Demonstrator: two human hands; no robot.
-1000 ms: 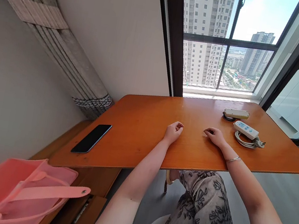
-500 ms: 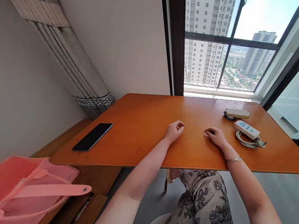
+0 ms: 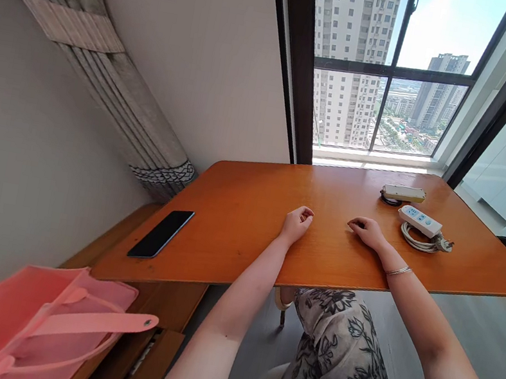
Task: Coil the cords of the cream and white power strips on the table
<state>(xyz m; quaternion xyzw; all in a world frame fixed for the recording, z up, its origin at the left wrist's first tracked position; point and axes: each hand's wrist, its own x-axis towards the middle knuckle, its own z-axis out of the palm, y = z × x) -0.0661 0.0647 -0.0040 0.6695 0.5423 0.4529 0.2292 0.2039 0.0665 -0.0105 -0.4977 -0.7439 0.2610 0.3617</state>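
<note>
My left hand rests on the orange-brown wooden table, its fingers loosely curled in and nothing visible in them. To its right, my right hand lies palm down on the same tabletop, holding nothing, with its fingers slightly bent and a little apart from the thumb. Nearest to the right hand is a white power strip with its cord coiled beside it. Behind that lies a second, yellowish-white power strip with a black cord. A black tablet or large phone lies at the table's left end.
A pink bag with straps stands at the lower left on a brown wooden surface. Beyond the table are a window and a gathered grey curtain. My legs in patterned trousers are below the table's near edge.
The whole view has shifted slightly right and down. Both hands keep their places on the table, and my legs have shifted a little beneath it.
</note>
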